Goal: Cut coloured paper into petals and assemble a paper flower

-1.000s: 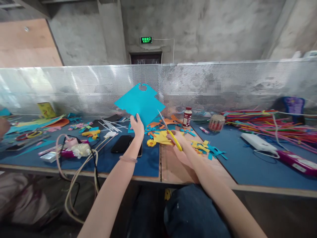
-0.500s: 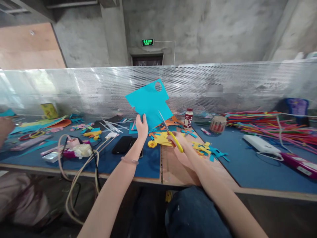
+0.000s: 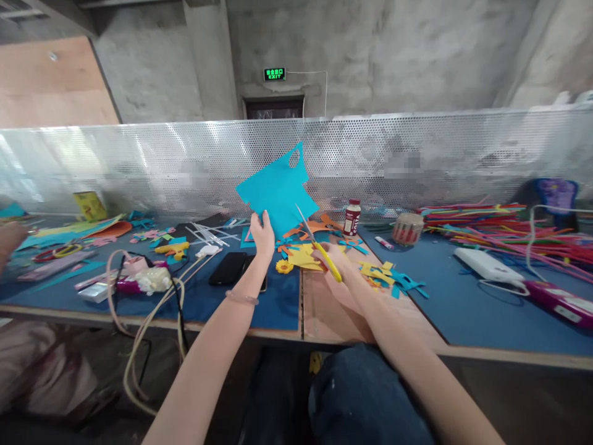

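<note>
A bright blue sheet of craft paper (image 3: pixel 278 188) stands raised in the middle, with a round hole near its top corner and a notch on its right side. Its lower edge is pinched in my left hand (image 3: pixel 263 235), thumb in view. My right hand (image 3: pixel 330 258) is closed round a pair of yellow-handled scissors (image 3: pixel 332 266), whose blades point up and left at the sheet's lower right part. I cannot tell whether the blades touch the paper. Below the hands lie yellow paper pieces (image 3: pixel 303 255) and a yellow flower cutout (image 3: pixel 284 266).
Behind the table runs a perforated metal screen (image 3: pixel 185 167). A red-capped bottle (image 3: pixel 353 219), a round container (image 3: pixel 407 228) and many coloured pipe cleaners (image 3: pixel 486 228) stand right. Left are a black phone (image 3: pixel 228 269), a yellow glue gun (image 3: pixel 173 249), cables (image 3: pixel 152 318) and another person's hand (image 3: pixel 12 238).
The blue sheet has turned and tilted slightly in my left hand, so its hole looks narrower. The scissors stay nearly where they were. The whole view has shifted a little.
</note>
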### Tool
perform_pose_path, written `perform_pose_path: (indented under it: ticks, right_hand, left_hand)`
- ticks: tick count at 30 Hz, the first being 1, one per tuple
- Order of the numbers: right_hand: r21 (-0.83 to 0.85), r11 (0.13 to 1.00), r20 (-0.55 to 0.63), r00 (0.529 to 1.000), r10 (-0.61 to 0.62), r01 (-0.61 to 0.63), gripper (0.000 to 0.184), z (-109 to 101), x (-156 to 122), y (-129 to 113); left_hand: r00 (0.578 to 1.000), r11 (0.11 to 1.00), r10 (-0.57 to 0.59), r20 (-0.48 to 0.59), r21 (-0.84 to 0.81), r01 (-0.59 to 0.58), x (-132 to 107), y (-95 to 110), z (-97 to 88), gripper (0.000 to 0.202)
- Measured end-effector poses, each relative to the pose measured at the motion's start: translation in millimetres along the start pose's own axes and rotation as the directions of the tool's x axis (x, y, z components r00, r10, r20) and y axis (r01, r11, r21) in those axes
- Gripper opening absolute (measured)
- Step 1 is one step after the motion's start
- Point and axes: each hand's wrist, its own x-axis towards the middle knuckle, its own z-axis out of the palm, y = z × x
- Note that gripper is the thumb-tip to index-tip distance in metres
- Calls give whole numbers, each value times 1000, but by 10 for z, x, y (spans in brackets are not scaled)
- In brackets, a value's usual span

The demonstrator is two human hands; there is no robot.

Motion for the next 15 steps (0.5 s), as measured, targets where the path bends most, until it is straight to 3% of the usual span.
perform_pose_path:
  ticks: [8,15]
  right_hand:
    - [-22,999,3,1000,-30,30,17,-18,20,25]
    - [100,995,-39,999,2,2,22,3,8,24]
  left_hand:
    - [996,996,-85,-4,-22,85,7,-117,49,31]
    - [940,937,-342,6,-77,341,44,-273,94,17]
